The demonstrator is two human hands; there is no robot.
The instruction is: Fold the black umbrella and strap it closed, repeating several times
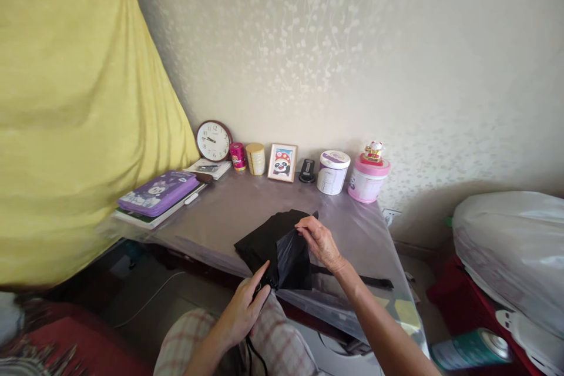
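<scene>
A black folding umbrella, its canopy loose and layered in flat folds, lies over the table's near edge. My left hand is closed round its near end, the index finger stretched along the fabric. A dark cord hangs below that hand toward my lap. Higher and to the right, my right hand pinches the edge of one canopy panel between thumb and fingers, lifting it off the other folds. A black strap-like strip lies on the table beyond my right forearm; whether it joins the umbrella is hidden.
Along the table's back stand a clock, a pink can, a yellow-lidded jar, a panda picture and two tubs. A purple case lies left on books. A yellow curtain hangs left; a spray can is right.
</scene>
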